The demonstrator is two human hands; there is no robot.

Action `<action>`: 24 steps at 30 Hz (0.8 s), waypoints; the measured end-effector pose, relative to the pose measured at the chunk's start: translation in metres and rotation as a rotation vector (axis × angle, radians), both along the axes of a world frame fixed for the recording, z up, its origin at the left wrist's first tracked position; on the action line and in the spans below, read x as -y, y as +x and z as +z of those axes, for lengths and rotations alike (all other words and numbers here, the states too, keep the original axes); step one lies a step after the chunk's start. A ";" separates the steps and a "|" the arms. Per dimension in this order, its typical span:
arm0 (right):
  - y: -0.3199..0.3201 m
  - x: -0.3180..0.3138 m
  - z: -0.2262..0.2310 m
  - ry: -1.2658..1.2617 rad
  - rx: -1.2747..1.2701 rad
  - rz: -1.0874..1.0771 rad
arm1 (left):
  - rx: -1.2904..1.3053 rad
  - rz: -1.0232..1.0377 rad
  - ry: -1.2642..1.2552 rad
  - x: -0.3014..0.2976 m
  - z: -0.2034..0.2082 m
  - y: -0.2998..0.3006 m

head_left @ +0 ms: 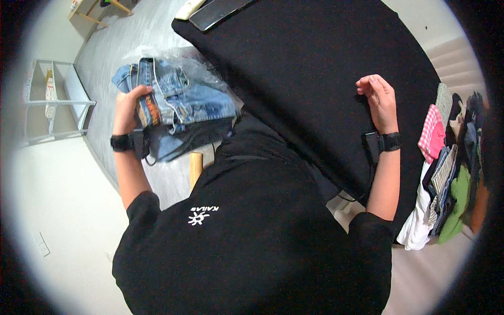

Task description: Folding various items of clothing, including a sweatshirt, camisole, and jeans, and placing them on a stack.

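Note:
My left hand (128, 107) is closed on a pair of blue jeans (202, 102), with the thumb pressed on top near the waistband. The jeans are bunched up, off to the left beside the black-covered table (325, 58), and show faded patches and an orange-brown printed patch. Darker denim hangs below them, and clear plastic (202, 65) shows behind. Over the table my right hand (379, 100) is raised with its fingers loosely bent and nothing visible in them. Each wrist wears a black band.
A dark flat device (218, 13) lies at the table's far left corner. To the right, several garments hang in a row, among them a pink checked one (431, 136) and a green one (458, 205). A metal shelf (58, 102) stands at the far left.

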State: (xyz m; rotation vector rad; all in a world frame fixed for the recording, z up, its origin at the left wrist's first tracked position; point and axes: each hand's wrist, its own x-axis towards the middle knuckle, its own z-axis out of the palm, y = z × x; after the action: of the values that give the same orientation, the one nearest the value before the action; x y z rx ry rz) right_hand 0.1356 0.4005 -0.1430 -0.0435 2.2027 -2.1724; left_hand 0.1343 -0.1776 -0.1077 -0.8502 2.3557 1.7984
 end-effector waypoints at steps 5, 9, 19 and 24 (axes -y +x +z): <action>0.000 -0.001 0.000 0.016 -0.013 0.024 | -0.014 -0.077 -0.040 -0.003 0.020 0.021; 0.001 0.001 0.000 0.030 -0.056 0.049 | 0.038 -0.091 -0.273 -0.005 0.006 0.033; 0.003 0.000 0.001 0.074 -0.032 0.043 | -0.182 -0.099 -0.650 0.010 0.069 0.086; 0.006 0.001 0.001 0.048 -0.044 0.024 | -0.434 0.106 -0.427 0.033 0.147 0.122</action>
State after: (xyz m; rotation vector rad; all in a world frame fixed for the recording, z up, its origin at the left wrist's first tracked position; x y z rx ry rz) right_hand 0.1418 0.3996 -0.1420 -0.1172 2.2643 -2.1257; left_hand 0.2562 -0.2108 0.0391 -0.6777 3.1031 1.6793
